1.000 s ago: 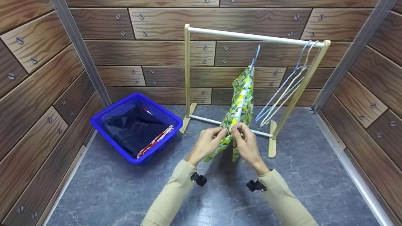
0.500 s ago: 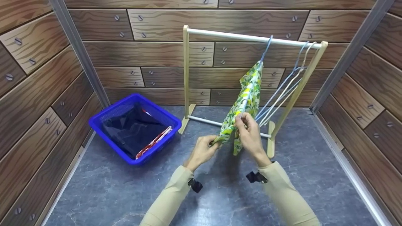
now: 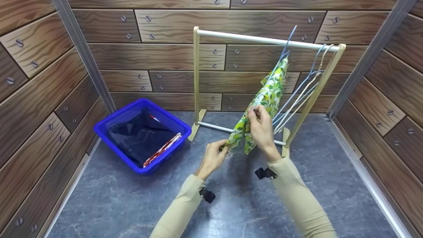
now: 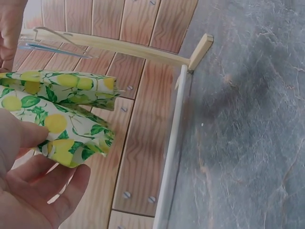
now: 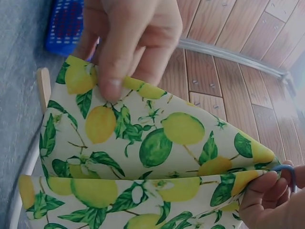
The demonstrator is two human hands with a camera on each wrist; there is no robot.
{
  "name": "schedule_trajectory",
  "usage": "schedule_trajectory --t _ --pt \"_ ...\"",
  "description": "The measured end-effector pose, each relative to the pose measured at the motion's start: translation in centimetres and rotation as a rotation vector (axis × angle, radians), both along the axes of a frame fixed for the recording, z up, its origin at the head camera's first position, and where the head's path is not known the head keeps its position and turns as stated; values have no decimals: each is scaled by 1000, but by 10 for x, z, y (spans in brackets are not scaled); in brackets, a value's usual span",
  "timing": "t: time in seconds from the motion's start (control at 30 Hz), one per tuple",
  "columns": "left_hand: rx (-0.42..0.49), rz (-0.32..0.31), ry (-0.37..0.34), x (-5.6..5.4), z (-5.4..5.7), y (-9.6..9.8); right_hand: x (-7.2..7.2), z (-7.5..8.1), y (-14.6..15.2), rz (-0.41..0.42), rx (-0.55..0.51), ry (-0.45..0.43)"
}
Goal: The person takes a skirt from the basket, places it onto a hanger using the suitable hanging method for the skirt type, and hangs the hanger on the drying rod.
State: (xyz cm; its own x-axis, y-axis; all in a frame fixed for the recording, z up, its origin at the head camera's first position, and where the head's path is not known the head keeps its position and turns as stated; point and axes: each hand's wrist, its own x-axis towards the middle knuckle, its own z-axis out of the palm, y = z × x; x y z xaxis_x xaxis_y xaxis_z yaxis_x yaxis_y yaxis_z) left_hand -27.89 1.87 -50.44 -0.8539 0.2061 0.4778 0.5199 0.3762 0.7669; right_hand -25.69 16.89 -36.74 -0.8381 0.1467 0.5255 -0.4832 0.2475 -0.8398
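Right of the basket (image 3: 143,169), lemon-print cloth (image 3: 273,91) is being pinched by left hand (image 3: 213,157), blue hanger (image 3: 284,51) being gripped by right hand (image 3: 263,130)

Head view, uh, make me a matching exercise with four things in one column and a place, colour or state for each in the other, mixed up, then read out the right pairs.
Things:
1. cloth
2. left hand
3. basket
4. cream hanger

Place, colour or state:
A. on the grey surface, to the left of the rack
B. hooked over the white bar
C. yellow-and-green print
D. pinching the cloth's edge

Right pairs: 1-C, 2-D, 3-A, 4-B.
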Motion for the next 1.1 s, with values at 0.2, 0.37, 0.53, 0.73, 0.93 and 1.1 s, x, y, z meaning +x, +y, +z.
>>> schedule_trajectory --t 0.2,0.37,0.53,0.73,0.93,1.1 --pt "-17 19 14 0 -1 1 -27 -17 12 -31 -4 -14" --pt "-20 34 32 -1 -2 1 -32 -21 17 -38 -21 -38" --pt "-23 36 31 -2 -4 1 -32 -22 21 -21 -42 -60" --pt "-33 48 18 -2 -7 2 -32 -23 23 -30 -41 -129" --pt "-16 32 -1 -1 -13 5 -34 -18 29 -6 9 -219" --pt "-17 23 -17 1 -16 7 -31 -1 40 -77 146 -301"
